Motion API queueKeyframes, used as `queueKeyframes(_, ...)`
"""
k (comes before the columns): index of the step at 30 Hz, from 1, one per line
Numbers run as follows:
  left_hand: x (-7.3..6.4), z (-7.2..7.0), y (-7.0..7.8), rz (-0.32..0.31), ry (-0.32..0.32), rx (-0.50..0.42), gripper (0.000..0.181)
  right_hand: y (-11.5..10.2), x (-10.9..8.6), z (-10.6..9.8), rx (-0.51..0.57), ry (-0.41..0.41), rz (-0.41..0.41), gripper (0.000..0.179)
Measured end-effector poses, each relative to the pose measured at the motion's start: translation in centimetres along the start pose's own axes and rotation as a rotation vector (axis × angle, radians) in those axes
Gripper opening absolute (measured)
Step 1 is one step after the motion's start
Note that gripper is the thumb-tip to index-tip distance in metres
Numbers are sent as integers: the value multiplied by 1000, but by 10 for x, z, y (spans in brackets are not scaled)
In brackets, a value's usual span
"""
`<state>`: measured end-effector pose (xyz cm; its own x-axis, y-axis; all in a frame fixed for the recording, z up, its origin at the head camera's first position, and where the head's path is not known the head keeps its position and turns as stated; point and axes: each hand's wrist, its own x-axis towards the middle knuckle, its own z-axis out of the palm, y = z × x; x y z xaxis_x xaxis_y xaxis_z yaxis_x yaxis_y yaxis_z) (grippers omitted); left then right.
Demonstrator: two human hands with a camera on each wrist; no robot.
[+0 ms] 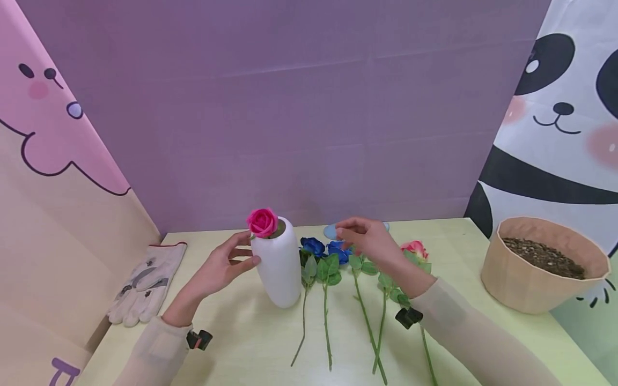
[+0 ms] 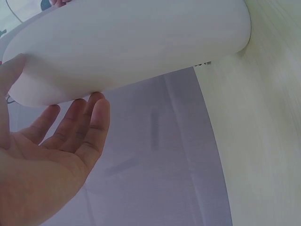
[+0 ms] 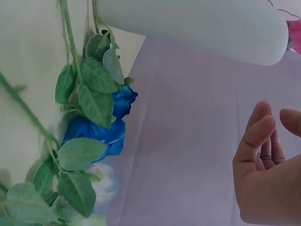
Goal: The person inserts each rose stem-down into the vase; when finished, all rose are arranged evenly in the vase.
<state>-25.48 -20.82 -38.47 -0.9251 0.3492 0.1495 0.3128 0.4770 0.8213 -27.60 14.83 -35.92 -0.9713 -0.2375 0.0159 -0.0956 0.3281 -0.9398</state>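
Observation:
A white vase [image 1: 280,265] stands on the table with one bright pink rose [image 1: 263,222] leaning at its mouth. My left hand [image 1: 226,265] is at the vase's upper left side, thumb on the near side and fingertips against the far side, as the left wrist view shows of the hand [image 2: 61,155]. Over the lying flowers hovers my right hand [image 1: 369,238], its fingers loosely bent with nothing between them. Two dark blue roses [image 1: 314,246] lie right of the vase. A pale blue rose [image 3: 104,186] lies beyond them, partly hidden by the right hand in the head view.
A pink rose [image 1: 415,249] lies farther right, its stem [image 1: 427,356] toward the front edge. At the right stands a tan pot [image 1: 526,287] of dark soil. White gloves [image 1: 147,284] lie at the left edge. A purple backdrop [image 1: 289,118] rises behind the table.

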Motion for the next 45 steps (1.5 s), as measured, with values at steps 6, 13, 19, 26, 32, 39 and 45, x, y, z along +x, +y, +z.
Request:
queueKeyframes(6,0,-1,0,2,-1,-2,68,4,-4,-10,10,16,11,32)
queueKeyframes(13,-1,-1,1,-7,-3,-12,68,8,-11,-22,-9,12,19,31)
queueKeyframes(19,-1,-1,3,8,-8,-4,67,14,-16,-35,-26,10,21,33)
queueKeyframes(26,0,-1,1,-6,-8,2,66,24,-23,-49,-73,2,30,39)
queueKeyframes(32,0,-1,0,-4,0,0,67,34,-27,-57,-77,-9,32,41)
queueKeyframes(39,-2,-1,2,-20,-7,-13,67,44,-34,-66,-88,-21,33,42)
queueKeyframes(45,-2,-1,1,-18,-5,-11,67,51,-39,-74,-81,-25,38,42)
